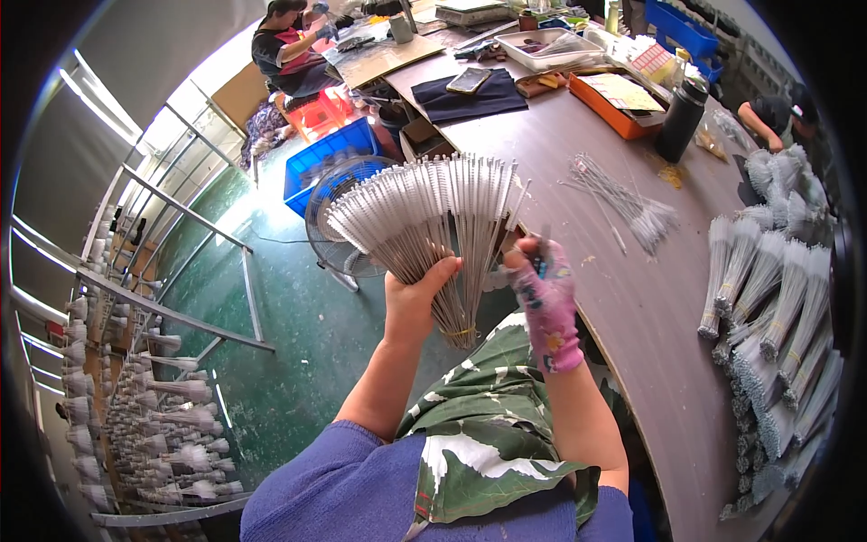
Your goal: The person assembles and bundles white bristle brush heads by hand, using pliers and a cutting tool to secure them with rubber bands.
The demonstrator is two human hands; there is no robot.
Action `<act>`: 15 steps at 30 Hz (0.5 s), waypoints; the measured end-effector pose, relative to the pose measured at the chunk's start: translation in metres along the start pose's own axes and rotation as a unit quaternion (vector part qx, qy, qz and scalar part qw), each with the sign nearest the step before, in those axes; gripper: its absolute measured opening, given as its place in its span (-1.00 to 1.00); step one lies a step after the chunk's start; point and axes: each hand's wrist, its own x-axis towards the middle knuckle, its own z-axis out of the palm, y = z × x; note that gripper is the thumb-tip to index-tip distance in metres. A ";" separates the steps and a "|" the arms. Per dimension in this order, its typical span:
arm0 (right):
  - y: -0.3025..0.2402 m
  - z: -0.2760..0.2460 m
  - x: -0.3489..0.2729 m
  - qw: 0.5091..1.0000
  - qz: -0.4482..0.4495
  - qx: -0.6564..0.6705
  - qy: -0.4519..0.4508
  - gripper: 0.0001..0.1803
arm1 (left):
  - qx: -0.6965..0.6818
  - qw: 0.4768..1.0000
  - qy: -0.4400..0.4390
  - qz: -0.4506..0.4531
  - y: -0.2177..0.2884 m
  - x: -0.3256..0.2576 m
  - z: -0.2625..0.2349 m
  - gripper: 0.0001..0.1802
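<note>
My bare left hand (414, 298) is closed round the wire stems of a large bundle of straw brushes (420, 203). Their white bristle ends fan out upward, and a yellow band (459, 332) circles the stems at the bottom. Just right of the fan is my right hand (549, 312), in a pink flowered fingerless glove. Its fingers are curled together around something dark and thin, slightly blurred and too small to name. Loose brushes (623, 203) lie spread on the table (578, 154) to the right.
Banded brush bundles (768, 298) are heaped at the table's right. Farther back are a black bottle (681, 122), an orange tray (614, 117) and a phone (470, 81) on dark cloth. A fan (348, 257) and blue crate (302, 167) stand on the floor. Two people work farther off.
</note>
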 end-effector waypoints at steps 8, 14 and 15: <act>0.020 0.007 0.024 0.989 0.093 0.030 -0.112 -0.80 | 0.017 0.998 -0.043 -0.037 0.001 -0.006 0.017 -0.85; 0.025 -0.006 0.024 0.987 0.139 0.061 -0.058 -0.78 | 0.013 0.998 -0.022 -0.053 -0.012 -0.002 0.007 -0.79; 0.025 -0.006 0.023 0.987 0.139 0.060 -0.059 -0.78 | 0.013 0.998 -0.022 -0.053 -0.013 -0.001 0.005 -0.79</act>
